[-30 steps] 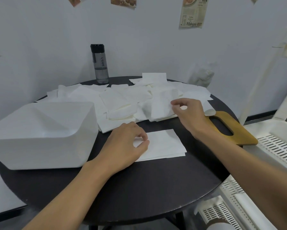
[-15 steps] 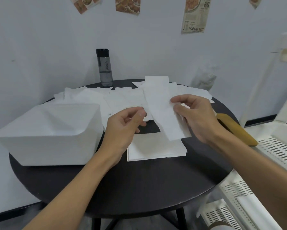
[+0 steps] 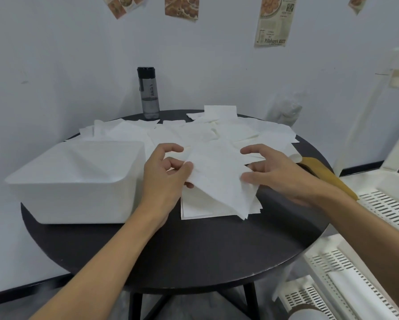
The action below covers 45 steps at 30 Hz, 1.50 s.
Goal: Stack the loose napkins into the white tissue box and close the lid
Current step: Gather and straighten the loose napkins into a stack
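A white tissue box [image 3: 78, 183] stands open on the left of the round black table [image 3: 194, 255]. Loose white napkins [image 3: 217, 135] lie scattered over the far half. A small stack of napkins [image 3: 201, 210] lies near the middle. Just above that stack, a single napkin [image 3: 219, 179] hangs tilted between both hands. My left hand [image 3: 166, 176] pinches its left edge. My right hand [image 3: 279, 174] touches its right edge with thumb and spread fingers. A tan wooden lid [image 3: 328, 179] lies at the table's right edge, partly hidden by my right arm.
A grey water bottle [image 3: 149, 93] with a black cap stands at the back of the table by the wall. A white slatted plastic rack [image 3: 378, 215] stands close on the right. A crumpled white bag [image 3: 286, 109] rests behind the table.
My right hand lifted one napkin from the loose pile and brought it toward me; my left hand left the stack and took its left edge. The napkin now hangs lower, over the stack.
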Tool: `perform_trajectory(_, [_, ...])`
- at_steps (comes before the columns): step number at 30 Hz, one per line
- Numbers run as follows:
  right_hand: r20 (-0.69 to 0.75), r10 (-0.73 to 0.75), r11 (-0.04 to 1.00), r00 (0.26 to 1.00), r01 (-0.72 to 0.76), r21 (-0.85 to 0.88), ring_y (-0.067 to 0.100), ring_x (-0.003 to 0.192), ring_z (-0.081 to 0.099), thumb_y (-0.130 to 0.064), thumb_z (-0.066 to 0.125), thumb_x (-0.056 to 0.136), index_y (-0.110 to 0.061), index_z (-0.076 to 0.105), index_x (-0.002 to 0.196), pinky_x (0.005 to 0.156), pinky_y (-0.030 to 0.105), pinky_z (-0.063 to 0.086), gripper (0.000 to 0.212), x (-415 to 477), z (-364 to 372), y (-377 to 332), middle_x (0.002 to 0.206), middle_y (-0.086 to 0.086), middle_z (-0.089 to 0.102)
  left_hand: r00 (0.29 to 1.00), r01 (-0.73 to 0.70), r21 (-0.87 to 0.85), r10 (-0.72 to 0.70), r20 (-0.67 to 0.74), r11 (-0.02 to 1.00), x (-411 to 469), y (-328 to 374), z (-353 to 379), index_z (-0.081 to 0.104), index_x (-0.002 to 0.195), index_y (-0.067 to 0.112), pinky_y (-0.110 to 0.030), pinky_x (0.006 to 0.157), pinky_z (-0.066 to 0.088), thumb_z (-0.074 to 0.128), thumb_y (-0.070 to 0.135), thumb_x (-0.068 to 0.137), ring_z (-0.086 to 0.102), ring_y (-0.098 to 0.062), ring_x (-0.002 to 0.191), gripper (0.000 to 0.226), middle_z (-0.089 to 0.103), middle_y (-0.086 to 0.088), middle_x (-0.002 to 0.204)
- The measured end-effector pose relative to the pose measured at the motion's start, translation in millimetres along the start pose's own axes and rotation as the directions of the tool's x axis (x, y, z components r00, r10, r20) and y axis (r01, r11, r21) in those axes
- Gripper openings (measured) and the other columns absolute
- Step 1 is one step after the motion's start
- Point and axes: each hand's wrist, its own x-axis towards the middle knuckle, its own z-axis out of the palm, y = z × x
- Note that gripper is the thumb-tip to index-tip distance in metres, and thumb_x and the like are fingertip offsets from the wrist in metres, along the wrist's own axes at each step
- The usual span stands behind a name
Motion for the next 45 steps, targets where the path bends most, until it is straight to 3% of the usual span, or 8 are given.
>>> perform_trajectory(5, [-0.213,0.035,0.986,0.976,0.002,0.169,0.027,0.075,0.064,-0.008,0.074,0.087,-0.021,0.054,0.116,0.085,0.049,0.054,0.038,4,3,14,0.072,0.006,0.063,0.998,-0.058,0.269,0.059,0.005,0.961,-8,-5,-8,0.073,0.092,0.018,-0.01,0.056,0.044,0.063,0.004,0.092,0.058,-0.009,0.063,0.017,0.063,0.004,0.074])
perform_trajectory(14, [-0.171,-0.056,0.934,0.984,-0.009,-0.357,0.011,0.06,0.047,-0.02,0.069,0.091,-0.015,0.062,0.099,0.047,0.011,0.033,0.012,5,11,16,0.086,0.019,0.069,0.986,-0.088,0.542,-0.003,0.165,0.836,-29,-6,-21,0.073,0.081,0.035,-0.009,0.067,0.045,0.061,0.018,0.09,0.063,0.009,0.073,0.023,0.069,0.027,0.075])
perform_trajectory(20, [-0.163,-0.113,0.915,0.98,0.039,-0.402,0.003,0.069,0.054,-0.022,0.07,0.09,-0.019,0.062,0.104,0.06,0.007,0.04,0.017,8,11,25,0.089,0.003,0.069,0.98,-0.177,0.631,0.075,0.185,0.756,-29,-9,-21,0.073,0.077,0.019,-0.032,0.075,0.052,0.061,0.024,0.091,0.059,-0.007,0.077,0.019,0.064,0.009,0.08])
perform_trajectory(25, [-0.137,-0.127,0.87,0.982,0.044,-0.492,0.005,0.074,0.05,-0.03,0.074,0.086,-0.028,0.059,0.103,0.067,0.013,0.04,0.024,13,9,38,0.093,-0.009,0.058,0.922,-0.348,0.665,0.111,0.372,0.661,-21,-9,-14,0.067,0.1,0.036,-0.012,0.079,0.037,0.056,0.038,0.095,0.05,0.005,0.094,0.012,0.049,0.025,0.103])
perform_trajectory(31, [-0.115,-0.172,0.862,0.978,0.093,-0.498,0.002,0.093,0.054,-0.03,0.068,0.092,-0.028,0.06,0.107,0.075,0.005,0.04,0.017,24,4,30,0.105,-0.011,0.058,0.877,-0.405,0.715,0.019,0.481,0.57,-8,-17,-8,0.069,0.104,0.037,-0.027,0.101,0.037,0.06,0.043,0.092,0.046,0.001,0.108,0.016,0.055,0.024,0.113])
perform_trajectory(34, [-0.018,-0.187,0.874,0.982,0.158,-0.46,0.003,0.11,0.052,-0.032,0.056,0.098,-0.033,0.064,0.113,0.091,0.015,0.041,0.016,41,11,20,0.117,-0.017,0.056,0.878,-0.402,0.688,0.041,0.477,0.604,-7,-24,-10,0.069,0.102,0.037,-0.023,0.099,0.034,0.061,0.042,0.091,0.045,0.003,0.109,0.014,0.055,0.025,0.11])
perform_trajectory(38, [0.099,-0.141,0.924,0.985,0.167,-0.343,0.001,0.099,0.056,-0.033,0.045,0.105,-0.034,0.06,0.129,0.077,0.012,0.04,0.028,69,29,1,0.106,-0.02,0.059,0.894,-0.406,0.669,0.116,0.434,0.622,-6,-26,-11,0.07,0.098,0.034,-0.019,0.094,0.034,0.058,0.036,0.095,0.048,-0.001,0.108,0.013,0.058,0.023,0.107])
perform_trajectory(45, [0.178,-0.022,0.967,0.984,0.066,-0.245,0.012,0.131,0.046,-0.038,0.04,0.106,-0.025,0.057,0.137,0.103,0.024,0.036,0.038,97,48,-11,0.137,-0.008,0.057,0.924,-0.36,0.673,0.15,0.351,0.646,-2,-29,-14,0.066,0.1,0.032,-0.009,0.078,0.036,0.053,0.025,0.097,0.048,0.005,0.098,0.015,0.054,0.021,0.105])
